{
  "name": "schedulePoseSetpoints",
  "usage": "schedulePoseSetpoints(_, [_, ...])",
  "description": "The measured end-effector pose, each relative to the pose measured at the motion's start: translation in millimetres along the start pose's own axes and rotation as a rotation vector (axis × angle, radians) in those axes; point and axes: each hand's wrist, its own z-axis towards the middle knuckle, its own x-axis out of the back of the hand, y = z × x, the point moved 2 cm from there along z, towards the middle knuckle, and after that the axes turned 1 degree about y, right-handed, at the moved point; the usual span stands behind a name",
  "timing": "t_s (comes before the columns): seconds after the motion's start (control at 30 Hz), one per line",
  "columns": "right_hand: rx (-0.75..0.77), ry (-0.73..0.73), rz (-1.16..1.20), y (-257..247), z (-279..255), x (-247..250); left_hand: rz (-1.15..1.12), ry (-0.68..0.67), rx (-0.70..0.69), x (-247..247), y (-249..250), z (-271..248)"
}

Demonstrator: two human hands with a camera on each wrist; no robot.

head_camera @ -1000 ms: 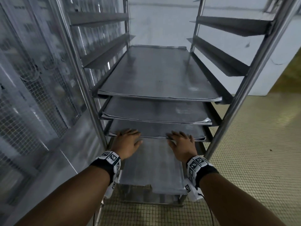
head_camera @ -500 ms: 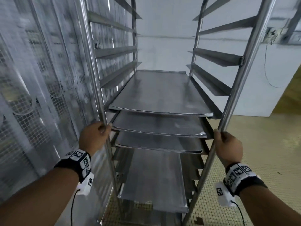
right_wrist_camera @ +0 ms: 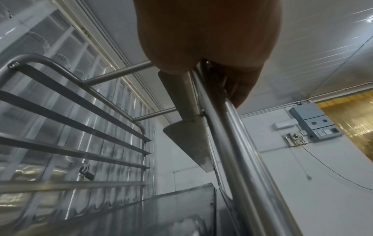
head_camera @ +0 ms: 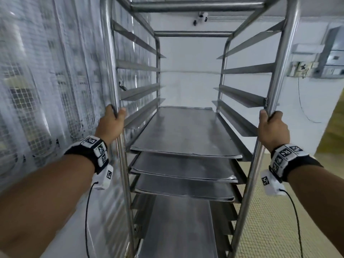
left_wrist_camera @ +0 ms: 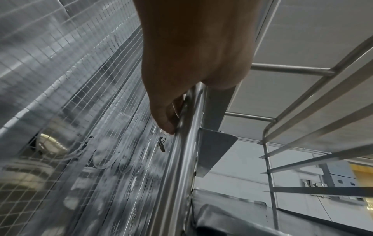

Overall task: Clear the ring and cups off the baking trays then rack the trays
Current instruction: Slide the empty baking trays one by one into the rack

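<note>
1. The left hand (head_camera: 109, 125) grips the left front post (head_camera: 109, 71) of the rack (head_camera: 191, 33), fingers and thumb curled round it. The right hand (head_camera: 272, 130) grips the right front post (head_camera: 279, 71) in the same way.
2. One second ago both hands lay flat on the third tray; half a second ago they already held the posts, lower down. Now they are higher, and the head view looks more upward, to the top bars of the rack.
3. Four trays (head_camera: 184, 133) sit in the rack on the side rails, one above the other, the lowest well under the other three.
4. Only the left wrist view shows a small padlock (left_wrist_camera: 162, 146) on the mesh wall (left_wrist_camera: 70, 79); only the right wrist view shows a yellow strip curtain (right_wrist_camera: 351, 124).
5. Both forearms reach forward and up, about level with each other.
</note>
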Motion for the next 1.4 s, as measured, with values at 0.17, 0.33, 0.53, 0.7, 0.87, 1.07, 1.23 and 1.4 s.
schedulePoseSetpoints(0.17, [0.050,0.083,0.075,-12,16,-3,-0.063,0.032,0.028,-2,9,19])
schedulePoseSetpoints(0.33, [0.113,0.191,0.152,-2,24,-18,-0.109,0.157,-0.045,-14,6,23])
schedulePoseSetpoints(0.53, [0.147,0.284,0.179,9,35,-30,-0.117,0.372,-0.136,-37,-3,30])
schedulePoseSetpoints(0.7, [0.146,0.288,0.184,11,50,-44,-0.118,0.391,-0.178,-53,-9,46])
schedulePoseSetpoints(0.87, [0.090,0.296,0.176,16,75,-69,-0.146,0.396,-0.161,-79,-14,70])
schedulePoseSetpoints(1.07, [0.022,0.292,0.189,26,106,-108,-0.182,0.399,-0.183,-116,-21,106])
schedulePoseSetpoints(1.23, [-0.055,0.295,0.194,45,126,-155,-0.201,0.390,-0.222,-155,-30,147])
schedulePoseSetpoints(1.4, [-0.096,0.287,0.182,53,155,-197,-0.208,0.382,-0.231,-189,-35,183])
